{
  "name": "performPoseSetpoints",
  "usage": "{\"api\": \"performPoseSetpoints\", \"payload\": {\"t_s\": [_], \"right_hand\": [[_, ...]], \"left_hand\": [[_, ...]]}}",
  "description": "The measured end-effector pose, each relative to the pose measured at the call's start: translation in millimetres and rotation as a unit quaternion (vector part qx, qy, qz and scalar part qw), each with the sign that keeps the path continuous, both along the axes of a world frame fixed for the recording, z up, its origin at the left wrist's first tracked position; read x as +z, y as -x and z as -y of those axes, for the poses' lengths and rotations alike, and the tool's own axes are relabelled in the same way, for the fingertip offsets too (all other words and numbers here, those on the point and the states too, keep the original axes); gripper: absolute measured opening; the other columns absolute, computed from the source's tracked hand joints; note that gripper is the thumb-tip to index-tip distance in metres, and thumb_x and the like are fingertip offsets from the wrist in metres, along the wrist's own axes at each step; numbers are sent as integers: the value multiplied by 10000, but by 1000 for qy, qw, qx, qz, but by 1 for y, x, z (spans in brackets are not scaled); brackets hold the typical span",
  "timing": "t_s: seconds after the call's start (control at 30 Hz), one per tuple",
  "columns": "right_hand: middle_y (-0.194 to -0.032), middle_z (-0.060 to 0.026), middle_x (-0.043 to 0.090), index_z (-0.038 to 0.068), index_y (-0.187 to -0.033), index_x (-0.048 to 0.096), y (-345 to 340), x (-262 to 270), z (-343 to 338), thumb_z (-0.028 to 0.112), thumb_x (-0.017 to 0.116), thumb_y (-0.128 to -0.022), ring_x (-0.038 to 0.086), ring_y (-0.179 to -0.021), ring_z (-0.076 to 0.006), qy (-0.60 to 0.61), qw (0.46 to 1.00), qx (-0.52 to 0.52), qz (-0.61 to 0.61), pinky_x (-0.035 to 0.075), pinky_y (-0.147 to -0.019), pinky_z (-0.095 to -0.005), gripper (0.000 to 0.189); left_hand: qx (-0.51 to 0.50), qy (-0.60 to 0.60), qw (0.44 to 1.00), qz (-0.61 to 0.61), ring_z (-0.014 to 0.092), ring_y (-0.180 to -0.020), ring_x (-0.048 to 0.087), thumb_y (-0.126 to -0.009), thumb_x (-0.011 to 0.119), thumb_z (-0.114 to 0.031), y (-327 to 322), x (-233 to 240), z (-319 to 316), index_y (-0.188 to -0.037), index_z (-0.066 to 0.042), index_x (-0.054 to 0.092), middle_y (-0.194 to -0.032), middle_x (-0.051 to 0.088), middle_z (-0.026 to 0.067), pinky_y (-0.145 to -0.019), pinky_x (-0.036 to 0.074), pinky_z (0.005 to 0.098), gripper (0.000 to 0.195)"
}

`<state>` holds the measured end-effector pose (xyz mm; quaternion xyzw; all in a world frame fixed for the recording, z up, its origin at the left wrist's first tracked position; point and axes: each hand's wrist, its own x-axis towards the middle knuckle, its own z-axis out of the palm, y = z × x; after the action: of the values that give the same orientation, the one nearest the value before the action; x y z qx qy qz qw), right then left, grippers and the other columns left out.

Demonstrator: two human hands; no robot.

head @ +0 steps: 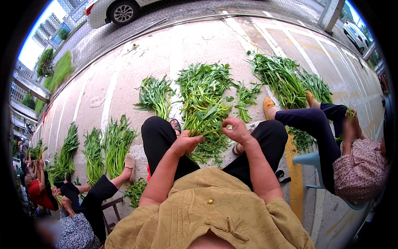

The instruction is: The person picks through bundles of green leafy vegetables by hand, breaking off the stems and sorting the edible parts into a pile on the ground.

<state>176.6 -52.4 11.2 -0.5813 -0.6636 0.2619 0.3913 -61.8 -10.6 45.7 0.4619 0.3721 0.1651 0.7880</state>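
Observation:
My left hand [187, 142] is closed around a bunch of leafy green stalks [205, 123], which look like water spinach, between my knees. Close to the right side of that bunch is my right hand [237, 130], thumb and forefinger curled together; whether a leaf or stem is pinched there cannot be told. A large heap of the same greens [203, 84] lies on the pavement beyond my hands. Smaller bunches rest to its left [155, 96] and right [245, 96]. Loose plucked leaves [213, 147] are scattered on the ground between my feet.
A seated person [357, 168] on a blue plastic stool [311, 163] is at the right, near another heap of greens [279, 77]. Seated people [77, 228] work at the left beside several bunches [118, 146]. A wire fence and a white car [102, 14] stand beyond.

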Motion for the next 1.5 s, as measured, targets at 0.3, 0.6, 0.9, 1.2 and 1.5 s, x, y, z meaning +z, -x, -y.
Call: {"api": "performPoseSetpoints", "payload": {"t_s": [0.3,0.6,0.9,1.2,1.5], "right_hand": [[-720,-83,565,71,-684,572,8,-2,-1,130,596,-659,545,-754,-285,-18,996,-57,71,435,-701,-378,69],[-717,-96,536,65,-669,524,17,-21,-11,142,570,-643,523,-755,-296,-35,981,-136,135,400,-695,-399,93],[-852,-109,557,58,-878,557,-25,-28,-15,49,543,-656,544,-810,-288,-79,931,-322,153,434,-749,-392,222],[-624,-80,561,8,-702,607,13,11,8,115,597,-761,523,-539,-178,20,992,-42,-117,424,-536,-272,123],[-899,-158,613,31,-975,614,8,-10,-7,87,504,-759,581,-865,-272,116,987,35,-104,449,-768,-316,249]], "left_hand": [[11,1,1000,-29,39,-341,262,-834,584,-150,-4,-1,-2,-816,-11,569,-467,359,-58,-337,165,213,140],[23,-18,997,-74,33,-340,274,-819,612,-174,-15,-16,0,-812,-41,598,-463,380,-71,-337,175,218,133],[57,0,997,-45,35,-331,241,-846,572,-161,-10,-7,1,-818,-26,587,-453,351,-63,-329,155,220,139],[66,4,997,-47,50,-335,249,-841,581,-162,-11,-8,-1,-834,-16,583,-459,348,-51,-331,163,225,146],[8,-8,999,-46,50,-334,251,-837,586,-172,-11,-9,-1,-832,-25,566,-454,350,-48,-335,163,225,149]]}}
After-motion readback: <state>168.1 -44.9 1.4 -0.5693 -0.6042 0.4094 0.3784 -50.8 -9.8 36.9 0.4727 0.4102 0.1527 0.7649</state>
